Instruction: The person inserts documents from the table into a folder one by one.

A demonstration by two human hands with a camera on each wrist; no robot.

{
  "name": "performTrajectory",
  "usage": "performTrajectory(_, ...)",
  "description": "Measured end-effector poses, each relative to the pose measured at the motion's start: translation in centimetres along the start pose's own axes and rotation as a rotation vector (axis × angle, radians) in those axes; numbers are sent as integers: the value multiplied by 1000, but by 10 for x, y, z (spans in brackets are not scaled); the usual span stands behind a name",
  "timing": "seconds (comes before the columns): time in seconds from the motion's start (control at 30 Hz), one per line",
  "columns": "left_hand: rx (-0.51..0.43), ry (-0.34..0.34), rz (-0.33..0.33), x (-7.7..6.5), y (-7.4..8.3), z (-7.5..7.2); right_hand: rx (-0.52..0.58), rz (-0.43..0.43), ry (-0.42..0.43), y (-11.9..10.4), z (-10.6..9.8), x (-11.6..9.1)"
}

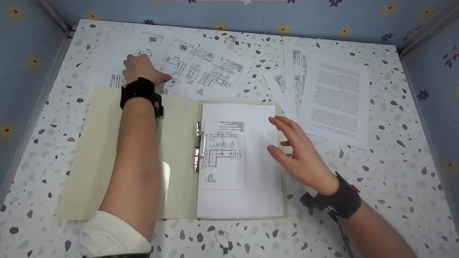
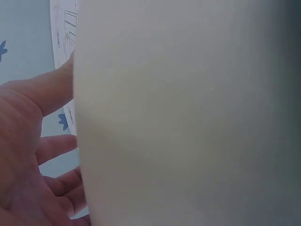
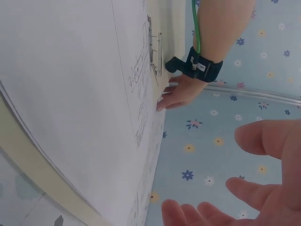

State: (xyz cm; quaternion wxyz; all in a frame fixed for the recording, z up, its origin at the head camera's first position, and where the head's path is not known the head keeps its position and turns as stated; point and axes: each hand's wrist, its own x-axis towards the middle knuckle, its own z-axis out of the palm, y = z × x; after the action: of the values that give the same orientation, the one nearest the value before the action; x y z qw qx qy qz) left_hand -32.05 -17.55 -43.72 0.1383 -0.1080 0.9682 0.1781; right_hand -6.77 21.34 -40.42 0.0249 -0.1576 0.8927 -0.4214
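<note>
A cream folder [image 1: 181,143] lies spread out, with a metal clip [image 1: 197,147] at its fold. On its right side is a stack of white sheets topped by a technical drawing [image 1: 226,154]. My left hand [image 1: 143,68] reaches past the folder's left cover to loose drawing sheets [image 1: 204,68] at the back left. Its thumb is spread from the fingers; the folder cover [image 2: 188,113] hides the fingertips in the left wrist view. My right hand [image 1: 301,156] hovers by the stack's right edge, fingers apart, holding nothing.
More loose papers [image 1: 335,100], the top one printed with text, overlap at the back right of the speckled table [image 1: 394,172]. Blue flowered panels [image 1: 251,16] enclose the back and sides.
</note>
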Motion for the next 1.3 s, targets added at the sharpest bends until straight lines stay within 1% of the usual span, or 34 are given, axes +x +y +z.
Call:
performTrajectory(0.13, -4, -15, -57, -4, -3, -4, 8, 0, -4, -2, 2, 0)
performTrajectory(0.27, -27, -31, -89, -1, -10, -6, 16, 2, -15, -4, 3, 0)
performTrajectory(0.4, -52, -28, -98, 6, -15, -4, 18, -2, -19, -6, 3, 0)
performTrajectory(0.5, -82, -12, -92, 6, -17, -6, 14, -3, -18, -6, 3, 1)
performTrajectory(0.57, -108, 11, -79, 4, -18, -8, 14, -4, -13, -6, 2, 1)
performTrajectory(0.63, -168, 51, -62, 2, -18, -11, 16, -8, -6, -6, 2, 2)
performTrajectory(0.7, -250, 99, -46, 0, -16, -16, 19, -9, 0, -6, 1, 2)
performTrajectory(0.73, -307, 123, -40, -2, -14, -19, 19, -9, 3, -6, 0, 2)
performTrajectory(0.8, -433, 193, -10, -7, -8, -26, 19, -9, 8, -7, 0, 1)
performTrajectory(0.83, -495, 229, 11, -11, -4, -30, 19, -10, 10, -7, -1, 1)
performTrajectory(0.9, -618, 308, 78, -18, 3, -38, 17, -13, 16, -8, -2, 2)
performTrajectory(0.97, -711, 388, 168, -26, 12, -46, 15, -16, 24, -8, -5, 3)
performTrajectory(1.03, -788, 449, 255, -34, 22, -56, 12, -14, 36, -9, -8, 5)
performTrajectory(1.1, -845, 520, 357, -42, 33, -66, 13, -7, 54, -9, -12, 8)
performTrajectory(1.2, -900, 672, 556, -56, 51, -79, 20, 0, 92, -10, -18, 13)
performTrajectory(1.3, -921, 797, 756, -73, 72, -93, 28, 0, 146, -12, -25, 17)
